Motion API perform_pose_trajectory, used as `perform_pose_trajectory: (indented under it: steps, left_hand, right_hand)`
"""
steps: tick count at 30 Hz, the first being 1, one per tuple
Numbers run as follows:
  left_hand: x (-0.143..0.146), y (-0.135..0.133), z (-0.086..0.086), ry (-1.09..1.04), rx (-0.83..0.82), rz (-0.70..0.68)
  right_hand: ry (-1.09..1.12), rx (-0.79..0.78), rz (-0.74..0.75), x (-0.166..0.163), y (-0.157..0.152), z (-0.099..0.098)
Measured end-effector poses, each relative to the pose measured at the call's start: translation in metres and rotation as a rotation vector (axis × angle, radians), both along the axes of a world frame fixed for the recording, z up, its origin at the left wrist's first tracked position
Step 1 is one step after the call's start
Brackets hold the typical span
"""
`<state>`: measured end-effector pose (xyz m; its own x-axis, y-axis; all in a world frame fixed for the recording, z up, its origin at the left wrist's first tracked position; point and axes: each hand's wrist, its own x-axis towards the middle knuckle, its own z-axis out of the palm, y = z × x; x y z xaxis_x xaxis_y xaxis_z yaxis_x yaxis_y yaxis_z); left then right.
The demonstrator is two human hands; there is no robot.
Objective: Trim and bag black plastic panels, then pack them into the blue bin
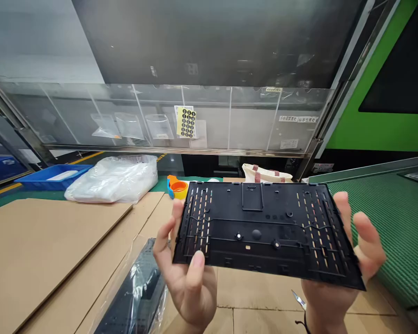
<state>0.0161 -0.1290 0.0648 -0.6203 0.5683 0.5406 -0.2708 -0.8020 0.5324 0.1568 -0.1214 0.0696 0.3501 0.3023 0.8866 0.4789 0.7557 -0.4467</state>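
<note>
Both my hands hold up a black moulded plastic panel, its ribbed back facing me and rows of narrow slots along its two ends. My left hand grips the near left edge, thumb on the face. My right hand supports the right edge, fingers spread behind it. Below the panel, on the cardboard, lies a similar black part in a clear plastic bag. The tips of small metal snips show beside my right hand, and I cannot tell whether that hand touches them.
Cardboard sheets cover the bench. Beyond stand a white plastic bag, a blue tray, an orange and blue scoop and a cloth tote bag. A green ribbed conveyor belt runs along the right, under a clear acrylic shield.
</note>
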Motion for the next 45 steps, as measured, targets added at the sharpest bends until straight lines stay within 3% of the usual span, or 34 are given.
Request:
perform_pose_trajectory:
  steps: [3,7,11,15,18,20,22,24,27,30,32,35,38,39,42,45]
  left_hand:
    - [0.001,0.001,0.002,0.004,0.038,0.008]
    - [0.001,-0.002,0.003,0.011,0.034,-0.016]
    - [0.003,-0.006,0.002,0.022,0.055,-0.046]
    - [0.004,-0.005,0.005,0.037,0.052,0.009]
    - [0.001,0.0,0.01,0.02,0.059,0.114]
    - [-0.002,0.004,0.016,-0.019,0.069,0.145]
    - [-0.007,0.005,0.021,-0.046,0.069,0.138]
    - [-0.015,0.006,0.024,-0.049,0.048,0.112]
    - [-0.033,0.007,0.022,-0.01,0.01,0.107]
    - [-0.053,0.017,0.015,0.061,-0.002,0.138]
    - [-0.064,0.03,0.008,0.122,-0.032,0.182]
    - [-0.066,0.055,-0.007,0.45,-0.238,0.166]
    - [-0.053,0.079,-0.022,1.198,-0.513,0.041]
    - [-0.047,0.085,-0.027,1.324,-0.554,-0.007]
    - [-0.028,0.093,-0.039,1.539,-0.63,-0.074]
    - [-0.012,0.088,-0.047,1.734,-0.64,-0.036]
  right_hand:
    - [0.053,0.084,-0.041,0.001,0.001,-0.005]
    - [0.061,0.074,0.008,0.003,0.0,0.0]
    - [0.044,0.016,0.014,0.001,-0.002,0.012]
    - [0.052,-0.054,0.053,-0.002,-0.008,0.009]
    - [-0.082,-0.005,0.0,0.001,-0.013,0.002]
    - [-0.287,0.027,-0.043,0.006,-0.012,0.0]
    - [-0.474,-0.001,0.036,0.013,-0.007,-0.002]
    - [-0.492,-0.086,0.216,0.018,0.004,-0.008]
    - [-0.137,-0.361,0.438,0.021,0.023,-0.033]
    - [0.357,-0.692,0.513,0.026,0.029,-0.072]
    - [0.625,-0.828,0.531,0.035,0.022,-0.098]
    - [0.891,-0.896,0.515,0.051,-0.005,-0.129]
    - [0.98,-0.891,0.438,0.062,-0.036,-0.146]
    - [0.983,-0.892,0.411,0.064,-0.046,-0.15]
    - [0.985,-0.913,0.368,0.067,-0.069,-0.155]
    - [1.024,-0.924,0.365,0.069,-0.08,-0.156]
